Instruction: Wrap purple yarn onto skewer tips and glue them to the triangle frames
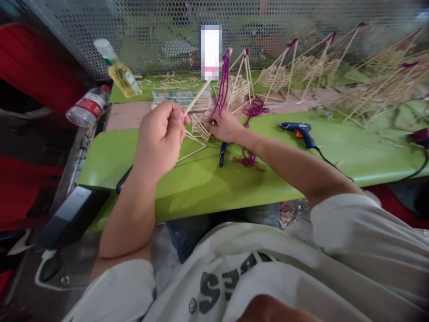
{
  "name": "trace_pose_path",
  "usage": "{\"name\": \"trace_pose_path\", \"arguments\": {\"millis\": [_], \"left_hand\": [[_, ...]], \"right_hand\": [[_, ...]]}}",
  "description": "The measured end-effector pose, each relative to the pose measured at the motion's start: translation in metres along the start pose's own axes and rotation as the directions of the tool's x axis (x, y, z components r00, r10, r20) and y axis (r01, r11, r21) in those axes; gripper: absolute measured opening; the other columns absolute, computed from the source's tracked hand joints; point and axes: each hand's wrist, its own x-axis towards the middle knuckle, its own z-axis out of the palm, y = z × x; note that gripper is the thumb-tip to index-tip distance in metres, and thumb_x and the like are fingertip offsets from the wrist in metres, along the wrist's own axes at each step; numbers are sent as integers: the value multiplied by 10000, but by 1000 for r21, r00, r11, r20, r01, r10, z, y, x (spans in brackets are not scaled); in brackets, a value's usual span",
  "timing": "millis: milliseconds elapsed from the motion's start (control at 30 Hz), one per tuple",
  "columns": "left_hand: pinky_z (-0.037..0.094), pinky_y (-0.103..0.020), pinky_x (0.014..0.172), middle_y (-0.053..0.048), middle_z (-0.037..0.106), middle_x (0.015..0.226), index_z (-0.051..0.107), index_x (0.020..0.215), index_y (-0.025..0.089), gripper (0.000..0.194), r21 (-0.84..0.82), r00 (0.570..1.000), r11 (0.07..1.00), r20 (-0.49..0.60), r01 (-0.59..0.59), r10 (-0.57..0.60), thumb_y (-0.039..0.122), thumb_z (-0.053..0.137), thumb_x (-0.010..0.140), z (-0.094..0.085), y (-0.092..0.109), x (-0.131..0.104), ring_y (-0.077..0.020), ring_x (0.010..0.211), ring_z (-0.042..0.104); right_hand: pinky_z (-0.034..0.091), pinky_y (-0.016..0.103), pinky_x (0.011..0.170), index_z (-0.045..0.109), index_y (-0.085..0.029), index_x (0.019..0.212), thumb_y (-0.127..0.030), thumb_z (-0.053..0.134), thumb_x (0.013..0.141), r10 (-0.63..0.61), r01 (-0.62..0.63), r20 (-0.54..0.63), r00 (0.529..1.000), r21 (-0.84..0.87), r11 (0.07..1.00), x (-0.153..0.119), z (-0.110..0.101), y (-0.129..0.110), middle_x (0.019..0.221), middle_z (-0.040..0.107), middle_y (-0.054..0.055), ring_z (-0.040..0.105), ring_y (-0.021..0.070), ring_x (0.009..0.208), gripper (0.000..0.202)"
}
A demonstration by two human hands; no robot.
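Observation:
My left hand (161, 134) is closed round a thin wooden stick (198, 96), which slants up to the right until a blurred patch covers it. My right hand (228, 126) pinches strands of purple yarn (223, 87) that hang from a pale tip above it. Just left of those fingers is a small stacked-stick frame (200, 127), partly hidden by the hand. Two more sticks meet in a point (205, 146) on the green table below it. Beneath my right wrist lie a dark blue tool (222, 154), its upper end covered, and a loose tangle of purple yarn (248, 160).
Finished-looking stick models (276, 76) with purple-tied tips line the back right. A blue glue gun (298, 129) with a cord lies on the green table (187, 192). At left are a bottle of yellow liquid (124, 78), a clear plastic bottle (87, 107) and a black box (69, 214).

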Motion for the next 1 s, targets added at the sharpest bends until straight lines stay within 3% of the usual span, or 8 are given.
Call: {"name": "trace_pose_path", "arguments": {"millis": [133,300,433,533,767,900,1000], "left_hand": [[321,-311,476,12,555,673,639,939,210,457,14,1000,1000,23,3,-3,600,563,1165,3,-3,-1,-104,518,485],[336,-338,503,23,540,657,647,933,241,449,22,1000,1000,3,0,0,620,564,1159,4,-5,-2,-118,511,482],[357,-321,514,31,519,617,661,928,230,479,28,999,999,-4,32,-32,657,595,1135,2,-6,0,-109,499,493],[355,-311,504,25,524,614,659,916,220,505,32,999,998,0,51,-51,685,626,1111,1,-6,2,-110,493,493],[332,-334,491,11,518,619,661,892,258,448,41,996,995,-17,87,-86,642,622,1119,4,0,1,-139,505,476],[327,-346,501,11,529,631,662,883,252,439,22,997,997,-30,68,-67,621,635,1120,3,1,1,-140,513,480],[326,-340,523,11,538,640,664,891,235,452,39,997,997,-45,63,-61,617,627,1130,1,-1,2,-129,519,486]], "right_hand": [[507,400,852,726,-209,1036,-367,637,1030,-73,73,-27,997,7,997,-18,-13,7,1092,743,100,625,235,899,182],[525,409,989,723,-206,1026,-327,604,1042,-148,147,-58,987,-27,989,-34,-28,-1,1205,720,112,648,260,1058,171],[536,426,962,764,-199,1126,-359,595,1071,-102,95,-108,989,-73,993,-37,-26,-15,1367,690,132,661,277,1090,239],[537,436,939,801,-201,1141,-387,582,1096,-63,53,-82,995,-112,992,-34,-17,-24,1421,703,135,677,281,1069,290],[515,442,905,824,-206,1039,-495,576,1097,-11,4,-40,999,-185,983,-24,-4,-38,1207,771,141,677,292,1023,386],[491,425,847,771,-183,876,-375,657,1023,-33,37,22,999,-194,980,-18,-6,-44,943,762,121,646,261,871,268],[492,458,975,743,-184,862,-349,648,1020,-74,76,21,997,-182,980,-14,-6,-44,976,760,121,650,265,931,248]]}}
